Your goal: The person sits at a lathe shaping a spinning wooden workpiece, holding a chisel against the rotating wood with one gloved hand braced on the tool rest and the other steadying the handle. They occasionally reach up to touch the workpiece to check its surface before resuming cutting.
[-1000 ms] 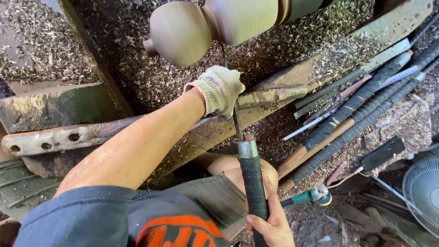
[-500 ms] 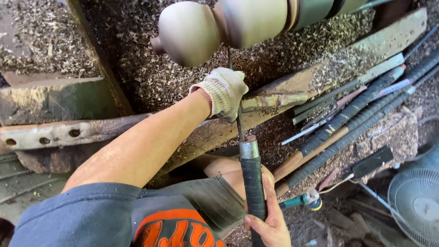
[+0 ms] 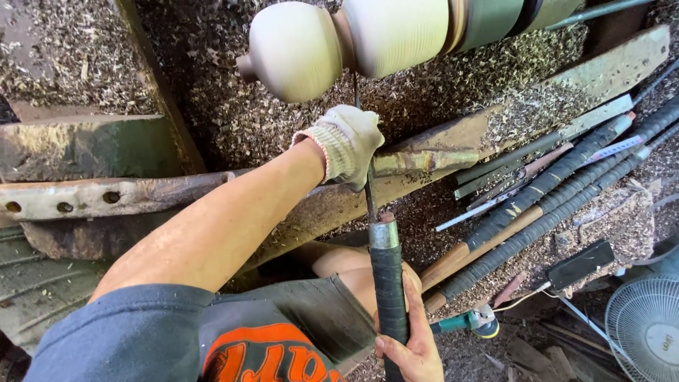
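Gripping chisel (image 3: 385, 269), both hands closed.

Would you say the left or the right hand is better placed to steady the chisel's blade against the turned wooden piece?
Probably the left hand. Gloved, it already wraps the chisel blade on the metal rest, just below the wooden piece. The bare right hand has its grip far back on the black handle.

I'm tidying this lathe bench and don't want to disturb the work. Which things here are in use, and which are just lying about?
In use:
- chisel, gripped by the right hand and steadied by the gloved left hand
- workpiece on the lathe
- tool rest under the left hand

Lying about:
- spare chisels at right
- fan
- shavings
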